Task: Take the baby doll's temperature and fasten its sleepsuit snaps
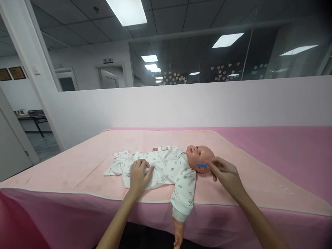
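Note:
A baby doll (201, 154) lies on its back with its head to the right. It wears a white patterned sleepsuit (166, 167), and one of its arms hangs over the near edge. My left hand (139, 174) rests on the lower part of the sleepsuit, thumb apart from the fingers, holding nothing. Beside the doll's head, my right hand (225, 172) pinches a slim blue stick (201, 165). The stick's visible end is at the doll's ear; whether it touches is unclear. Its other end is hidden by my fingers, and its exact kind does not show.
Under the doll a peach cloth (88, 173) covers the table, over a pink cover (290, 162) that hangs down in front. Behind stands a white half wall (181, 105) with glass above. A door (12, 141) and a distant desk (33, 117) are at the left.

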Available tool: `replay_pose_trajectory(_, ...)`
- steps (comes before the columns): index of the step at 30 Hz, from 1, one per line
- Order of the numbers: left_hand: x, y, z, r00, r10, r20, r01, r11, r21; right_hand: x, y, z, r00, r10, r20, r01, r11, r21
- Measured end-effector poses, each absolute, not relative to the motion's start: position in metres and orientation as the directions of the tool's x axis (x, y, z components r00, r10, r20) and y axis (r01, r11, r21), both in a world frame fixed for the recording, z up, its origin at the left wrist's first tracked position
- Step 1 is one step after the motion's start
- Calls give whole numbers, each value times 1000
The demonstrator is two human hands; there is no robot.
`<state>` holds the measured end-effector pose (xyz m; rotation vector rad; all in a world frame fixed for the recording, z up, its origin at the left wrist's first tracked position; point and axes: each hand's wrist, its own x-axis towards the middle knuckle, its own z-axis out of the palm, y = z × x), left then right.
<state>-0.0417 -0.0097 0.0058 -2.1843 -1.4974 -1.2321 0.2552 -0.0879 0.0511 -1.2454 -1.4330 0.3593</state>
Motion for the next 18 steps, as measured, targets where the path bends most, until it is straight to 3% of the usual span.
replay_pose_trajectory(2, -46, -7, 4, 37, 648, 760, 856, -413, 311, 272, -96, 21, 265, 827, 496, 548, 294, -783)
replay_pose_trajectory(6, -39, -8, 11, -62, 545, 836, 866, -386, 317, 299, -100, -16, 268, 832, 486, 781, 108, -615)
replay_pose_trajectory(8, -20, -10, 19, 1, 513, 859, 857, -443, 263, 303, -97, -25, 230, 870, 436, 829, 59, -556)
replay_pose_trajectory(13, 47, -2, 35, 364, 484, 796, 750, -659, 58, 292, -85, -33, 179, 924, 338, 883, 0, -469)
replay_pose_trajectory(18, 75, 15, 20, 335, 544, 769, 772, -626, 106, 275, -86, -17, 234, 890, 392, 877, -19, -480)
